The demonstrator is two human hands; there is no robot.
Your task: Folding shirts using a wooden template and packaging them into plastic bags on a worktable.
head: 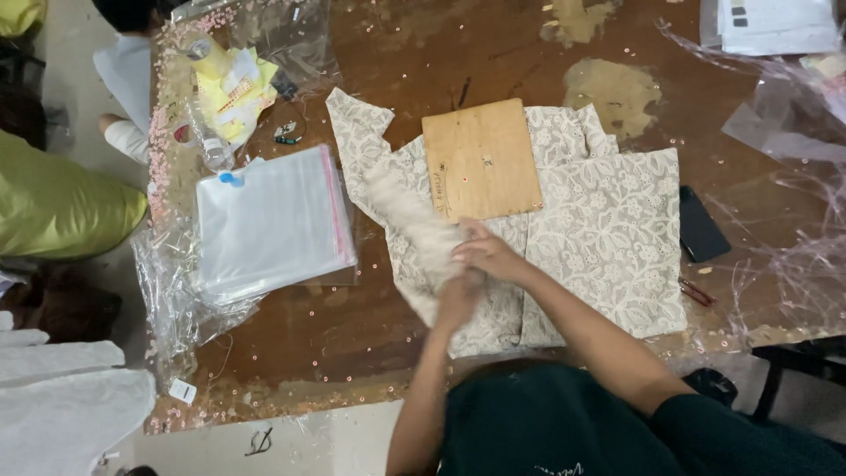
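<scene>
Worn brown wood makes up the big table [370, 335], scuffed pale in patches and sprinkled with tiny pink sequins. Across its middle lies a cream, lace-patterned garment [608, 238], spread flat with its long axis running left to right. On the upper part of it sits a square plywood board [481, 159], flat on the cloth.

Left of the garment, just apart from it, lies a stack of clear plastic bags [269, 220] with a pink strip along one edge, and crumpled clear film spills round it. A dark phone [701, 225] lies off the garment's right edge.

Both hands meet at the garment's left half, just below the board's lower corner. The left hand [458, 300] comes up from below and is closed on a fold of the sleeve [410, 220], which blurs away up and to the left from the grip. The right hand [489, 256] lies over the cloth beside it, fingers bent and pressed to the fabric; whether it pinches anything I cannot tell. The left hand is the nearer one to the sleeve.
</scene>
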